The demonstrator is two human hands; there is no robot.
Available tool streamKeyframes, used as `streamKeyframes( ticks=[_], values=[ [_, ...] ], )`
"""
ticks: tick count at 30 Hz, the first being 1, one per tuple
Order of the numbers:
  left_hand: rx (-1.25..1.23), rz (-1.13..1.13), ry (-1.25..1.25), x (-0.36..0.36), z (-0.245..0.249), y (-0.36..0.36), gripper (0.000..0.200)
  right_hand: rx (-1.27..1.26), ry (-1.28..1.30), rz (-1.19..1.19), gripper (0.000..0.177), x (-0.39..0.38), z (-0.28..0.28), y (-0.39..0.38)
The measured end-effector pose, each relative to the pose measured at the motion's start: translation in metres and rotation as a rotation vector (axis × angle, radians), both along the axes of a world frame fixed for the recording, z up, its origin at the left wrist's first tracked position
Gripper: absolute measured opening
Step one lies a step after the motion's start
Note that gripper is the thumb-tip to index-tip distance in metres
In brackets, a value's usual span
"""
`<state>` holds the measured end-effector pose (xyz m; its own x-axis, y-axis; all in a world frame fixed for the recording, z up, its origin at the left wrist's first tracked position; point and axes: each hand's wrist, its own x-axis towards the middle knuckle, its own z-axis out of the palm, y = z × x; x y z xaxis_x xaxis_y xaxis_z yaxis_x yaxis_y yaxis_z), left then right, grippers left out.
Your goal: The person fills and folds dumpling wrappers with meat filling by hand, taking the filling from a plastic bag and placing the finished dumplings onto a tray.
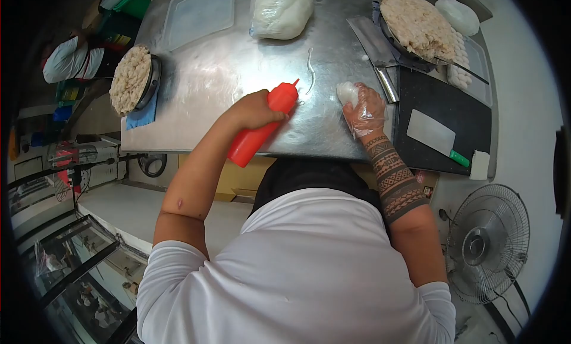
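My left hand (257, 110) is wrapped round a red squeeze bottle (250, 143), which is tilted with its nozzle toward the upper right. A thin streak of clear liquid (310, 70) lies on the metal table (196, 94) just beyond the nozzle. At the right, my right hand (366, 110), in a clear plastic glove, is closed on a whitish lump (347, 93) at the tabletop. A metal-handled cleaver (372, 43) lies beside that hand, and a green-handled cleaver (431, 133) rests on the black board (470, 100).
Heaped pale food fills a bowl (156, 82) at the left and a pan (389, 37) at the right. A wrapped white mass (281, 12) and a plastic tray (199, 16) sit at the back. A person (68, 59) is at the far left; a fan (488, 243) stands right.
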<state>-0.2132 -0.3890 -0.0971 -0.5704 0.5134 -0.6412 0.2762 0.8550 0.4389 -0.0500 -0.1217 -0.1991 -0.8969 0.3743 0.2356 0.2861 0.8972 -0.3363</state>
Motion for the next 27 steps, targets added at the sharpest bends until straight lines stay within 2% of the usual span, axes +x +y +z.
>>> streamKeyframes(
  ticks=[5, 10, 11, 13, 14, 16, 17, 19, 21, 24, 26, 27],
  values=[
    [0.102, -0.076, -0.03, 0.026, 0.009, 0.005, 0.068, 0.008, 0.041, 0.001, 0.059, 0.003, -0.006, -0.002],
    [0.005, -0.115, -0.04, 0.018, 0.007, 0.009, 0.069, 0.017, 0.025, -0.003, 0.057, 0.001, 0.0, -0.001],
    [0.069, -0.071, 0.004, 0.016, 0.009, 0.005, 0.069, 0.018, 0.026, -0.005, 0.057, -0.001, 0.003, 0.0],
    [0.132, -0.025, 0.047, 0.008, 0.015, -0.005, 0.07, -0.184, 0.013, -0.071, 0.054, -0.006, 0.008, 0.002],
    [0.299, 0.064, 0.074, 0.002, 0.02, -0.01, 0.068, -0.186, 0.014, -0.07, 0.054, -0.01, 0.01, 0.003],
    [0.623, 0.218, 0.111, -0.014, 0.022, -0.02, 0.066, -0.366, 0.188, -0.015, 0.052, -0.024, 0.033, 0.001],
    [0.778, 0.282, 0.122, -0.025, 0.02, -0.022, 0.065, -0.368, 0.186, -0.01, 0.052, -0.037, 0.045, 0.002],
    [0.919, 0.339, 0.179, -0.047, 0.031, -0.019, 0.068, -0.29, 0.076, 0.192, 0.052, -0.083, 0.066, 0.009],
    [0.971, 0.399, 0.352, -0.07, 0.03, -0.011, 0.069, -0.286, -0.103, 0.264, 0.054, -0.132, 0.071, 0.013],
    [1.047, 0.478, 0.466, -0.114, -0.009, 0.0, 0.074, -0.339, -0.156, 0.341, 0.055, -0.173, 0.062, -0.006],
    [1.086, 0.573, 0.521, -0.129, -0.024, 0.009, 0.08, -0.206, -0.287, 0.336, 0.053, -0.184, 0.056, -0.034],
    [1.084, 0.579, 0.515, -0.132, -0.03, 0.012, 0.08, -0.051, -0.15, 0.381, 0.049, -0.176, 0.037, -0.046]
  ],
)
